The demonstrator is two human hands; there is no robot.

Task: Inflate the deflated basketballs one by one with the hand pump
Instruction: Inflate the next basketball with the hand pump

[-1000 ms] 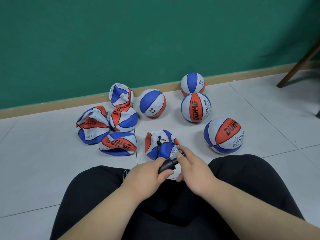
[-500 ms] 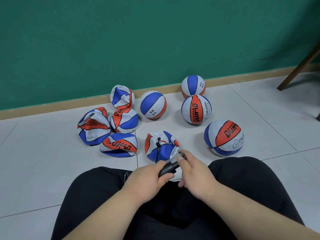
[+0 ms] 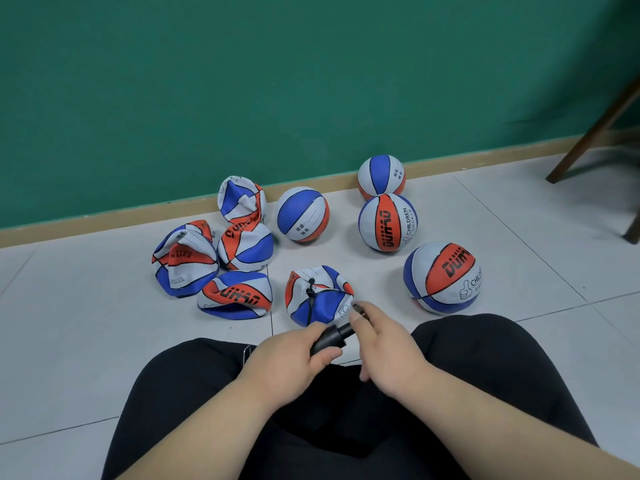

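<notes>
Tiled floor (image 3: 86, 323). Left hand (image 3: 287, 362) wraps pump (image 3: 332, 337) barrel, right hand (image 3: 388, 351) grips its handle; hose (image 3: 309, 303) enters deflated ball (image 3: 329, 303) just beyond right fingers (image 3: 365, 318).

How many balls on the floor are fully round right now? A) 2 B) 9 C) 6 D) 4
D: four round balls show; the five crumpled balls make up the rest.
</notes>
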